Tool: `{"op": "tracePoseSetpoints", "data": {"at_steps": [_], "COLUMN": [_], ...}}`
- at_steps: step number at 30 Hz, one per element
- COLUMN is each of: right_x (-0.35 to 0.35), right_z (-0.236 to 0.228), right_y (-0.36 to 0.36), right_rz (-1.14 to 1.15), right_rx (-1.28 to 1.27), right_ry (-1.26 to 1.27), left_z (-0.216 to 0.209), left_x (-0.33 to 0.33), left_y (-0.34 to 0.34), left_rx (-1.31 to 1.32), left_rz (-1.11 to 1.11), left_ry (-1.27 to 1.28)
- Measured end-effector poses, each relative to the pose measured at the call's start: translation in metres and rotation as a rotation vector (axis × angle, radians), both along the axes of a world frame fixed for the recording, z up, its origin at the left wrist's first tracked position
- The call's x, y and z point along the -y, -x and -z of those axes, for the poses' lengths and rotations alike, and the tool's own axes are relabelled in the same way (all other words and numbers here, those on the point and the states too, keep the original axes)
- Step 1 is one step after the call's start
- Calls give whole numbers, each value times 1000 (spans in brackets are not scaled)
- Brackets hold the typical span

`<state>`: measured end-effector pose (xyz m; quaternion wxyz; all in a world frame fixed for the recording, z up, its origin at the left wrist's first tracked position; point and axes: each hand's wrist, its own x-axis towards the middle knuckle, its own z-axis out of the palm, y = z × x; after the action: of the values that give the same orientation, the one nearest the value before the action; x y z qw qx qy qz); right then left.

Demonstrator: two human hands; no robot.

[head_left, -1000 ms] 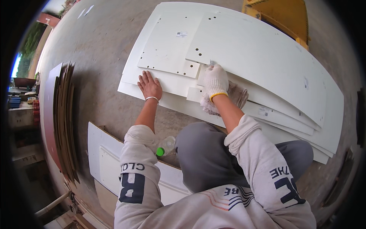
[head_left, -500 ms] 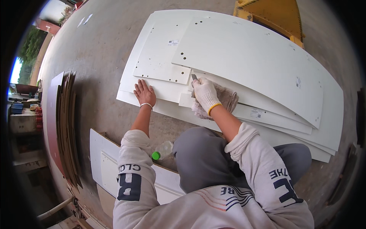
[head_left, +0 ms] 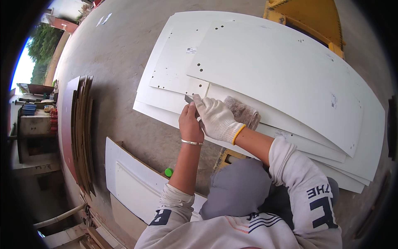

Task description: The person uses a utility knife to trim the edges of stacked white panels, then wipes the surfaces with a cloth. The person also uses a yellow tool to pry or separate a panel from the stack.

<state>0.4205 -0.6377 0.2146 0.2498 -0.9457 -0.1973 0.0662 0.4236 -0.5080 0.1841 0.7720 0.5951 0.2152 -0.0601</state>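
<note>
As the head view looks down, your gloved right hand (head_left: 215, 118) is closed on a small metal blade (head_left: 188, 98), which juts toward ten o'clock over the white panels (head_left: 273, 74); your bare left hand (head_left: 191, 125) meets it there, fingers bunched, though whether they grip I cannot tell; a rumpled cloth (head_left: 240, 110) lies on the panels, at your right hand's three o'clock.
</note>
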Motion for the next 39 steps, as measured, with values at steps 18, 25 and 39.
{"op": "tracePoseSetpoints", "data": {"at_steps": [18,25,39], "right_x": [371,398,394], "right_z": [2,19,22], "right_y": [145,189,188], "right_rz": [194,396,421], "right_rx": [223,211,191], "right_ry": [307,530,615], "left_z": [27,29,29], "left_x": [-43,-24,14], "left_y": [-156,-137,-107], "left_rx": [272,290,344], "left_rz": [400,388,344], "left_ry": [-1537,-1629,-1540]}}
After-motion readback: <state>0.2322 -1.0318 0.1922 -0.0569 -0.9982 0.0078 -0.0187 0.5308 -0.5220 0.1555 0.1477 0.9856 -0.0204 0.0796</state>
